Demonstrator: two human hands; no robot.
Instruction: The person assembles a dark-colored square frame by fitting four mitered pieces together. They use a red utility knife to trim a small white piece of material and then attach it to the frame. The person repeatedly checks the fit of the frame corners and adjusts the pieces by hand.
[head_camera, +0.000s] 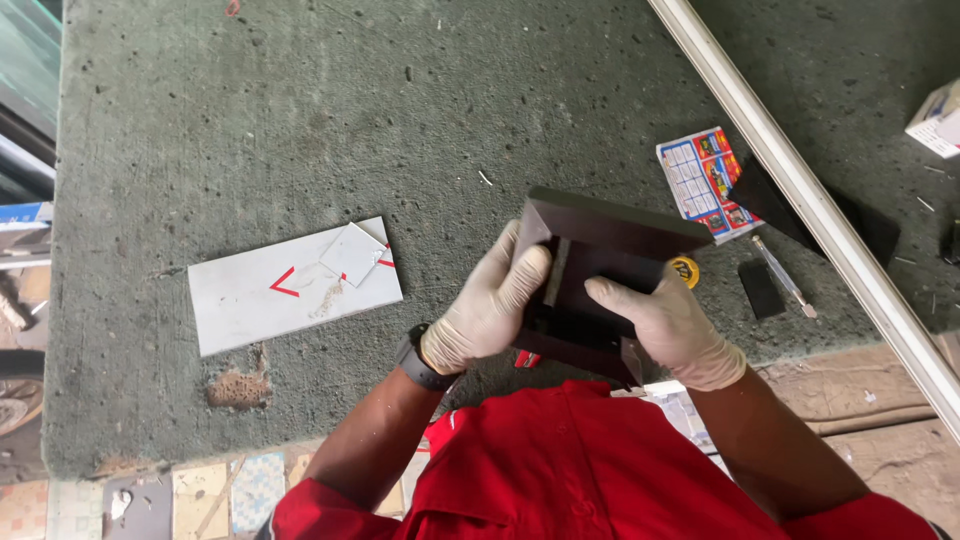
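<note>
Work surface: a rough grey-green carpeted bench top (300, 120), speckled with debris, fills most of the head view.
White panel: a flat white rectangular sheet with red angle marks (290, 290) lies on the left part of the bench, well apart from the hands; a smaller white square piece (352, 252) rests tilted on its upper right corner.
Left hand: the left hand (490, 305), in a pale latex glove with a dark watch (418, 362) at the wrist, is closed around the left edge of the frame, fingers curled over the rim and thumb lying along the side.
Frame: a dark brown rectangular wooden picture frame (610, 240) is held between both hands just above the bench, tilted, its hollow back facing the camera, directly in front of the red shirt (590, 470).
Right hand: the right hand (665, 325), gloved likewise, grips the frame's lower right part, fingers bent and pressing into the inner recess.
Yellow disc: a small round yellow object (685, 270) shows just beside the right hand's knuckles.
Printed card: a colourful printed card (700, 180) lies to the right of the frame.
Black block: a small black rectangular block (760, 290) sits near a thin metal tool (785, 275).
Rail: a long pale metal rail (800, 190) crosses the right side diagonally.
</note>
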